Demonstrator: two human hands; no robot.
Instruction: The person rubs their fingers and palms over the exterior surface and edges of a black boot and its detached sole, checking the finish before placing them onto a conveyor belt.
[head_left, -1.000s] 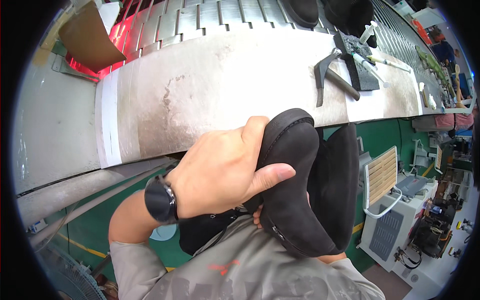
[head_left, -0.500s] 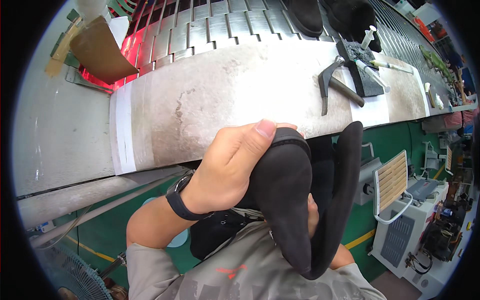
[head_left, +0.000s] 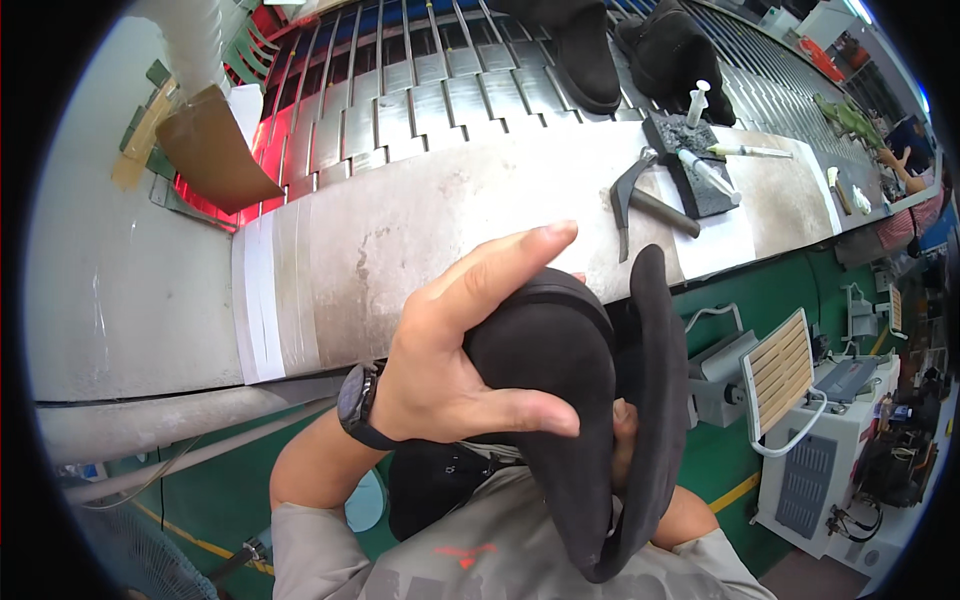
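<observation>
A black suede-like boot (head_left: pixel 545 345) is held upright in front of my chest, its rounded, rimmed end toward the table and a long dark flap or shaft standing to its right. My left hand (head_left: pixel 450 350) rests against the boot's left side, thumb and index finger stretched wide apart; its other fingers are mostly hidden. My right hand (head_left: pixel 624 440) supports the boot from the right, between the two dark parts. Only a bit of that hand shows. A dark watch (head_left: pixel 358 405) is on my left wrist.
On the worktable (head_left: pixel 340 290) lie a hammer (head_left: pixel 655 208) and a dark foam block (head_left: pixel 690 165) with several syringes. More black boots (head_left: pixel 675 55) stand on the metal slat conveyor (head_left: pixel 410 120). Brown cardboard (head_left: pixel 215 150) hangs at left; a machine with a slatted panel (head_left: pixel 780 370) stands at right.
My left thumb has left the boot's rimmed end and slid down its side, while the index finger has lifted and spread. The boot has shifted slightly left.
</observation>
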